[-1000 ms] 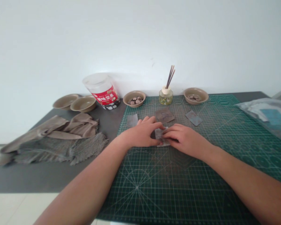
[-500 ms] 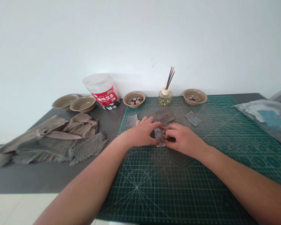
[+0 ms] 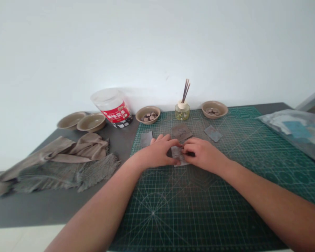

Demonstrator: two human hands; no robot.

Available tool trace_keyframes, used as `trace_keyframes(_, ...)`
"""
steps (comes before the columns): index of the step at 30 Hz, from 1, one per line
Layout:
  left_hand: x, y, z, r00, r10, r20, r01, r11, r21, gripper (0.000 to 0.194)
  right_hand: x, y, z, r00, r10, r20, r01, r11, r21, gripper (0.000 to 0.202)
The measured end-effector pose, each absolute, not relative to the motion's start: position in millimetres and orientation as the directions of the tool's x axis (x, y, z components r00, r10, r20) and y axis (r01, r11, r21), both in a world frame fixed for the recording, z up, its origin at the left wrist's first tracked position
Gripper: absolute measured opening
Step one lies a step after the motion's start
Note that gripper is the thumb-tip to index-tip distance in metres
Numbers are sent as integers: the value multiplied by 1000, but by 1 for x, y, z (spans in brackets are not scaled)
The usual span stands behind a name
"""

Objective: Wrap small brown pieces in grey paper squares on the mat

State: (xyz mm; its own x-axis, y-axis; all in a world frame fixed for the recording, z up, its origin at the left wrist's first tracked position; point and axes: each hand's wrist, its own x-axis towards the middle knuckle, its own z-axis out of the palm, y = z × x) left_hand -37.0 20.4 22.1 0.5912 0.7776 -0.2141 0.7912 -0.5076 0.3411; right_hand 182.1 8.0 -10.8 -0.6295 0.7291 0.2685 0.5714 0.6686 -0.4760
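A small pale grey fabric-like piece [image 3: 176, 151] lies on the green cutting mat [image 3: 189, 217] between my hands. My left hand [image 3: 159, 151] rests over its left side, thumb and index finger spread apart and touching its edges. From the right, my right hand [image 3: 203, 154] reaches onto the same piece with its fingers curled into a pinch; what is between the fingertips is hidden. Just beyond lies a brown square [image 3: 182, 132] with a dark looped line on it. A grey rectangle [image 3: 146, 139] is beside my left fingers, and another grey rectangle [image 3: 213, 133] lies farther right.
Along the wall stand a bowl of brownish pieces [image 3: 148, 115], a reed diffuser [image 3: 182, 110], a second bowl with pieces [image 3: 214, 109], a clear tub with red label [image 3: 112, 107] and two bowls [image 3: 91, 122]. Crumpled cloth [image 3: 68, 161] lies left, a plastic bag [image 3: 299, 127] right.
The camera view has tilted and shifted slightly. Both hands stay at the pale grey piece, and a bit more of its near edge shows below my right fingers.
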Motion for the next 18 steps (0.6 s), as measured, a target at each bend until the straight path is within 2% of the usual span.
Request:
trace_keyframes(4,-37,21,22,581,783,-222,799,-497,338,56,184,11,-10,-649,706,284,553,694,-460,5)
trace_keyframes(8,-37,21,21,589,780,-213,794,-509,332,59,187,9,-8,-621,740,258,596,660,-457,11)
trace_keyframes(12,-38,22,20,588,781,-211,796,-512,323,59,186,9,-8,-658,703,268,544,691,-476,10)
trace_keyframes(15,-37,22,19,587,783,-206,797,-515,316,58,186,9,-8,-594,762,259,613,637,-467,13)
trace_keyframes(18,-37,22,19,587,782,-210,797,-513,318,58,187,7,-6,-617,744,256,582,651,-487,12)
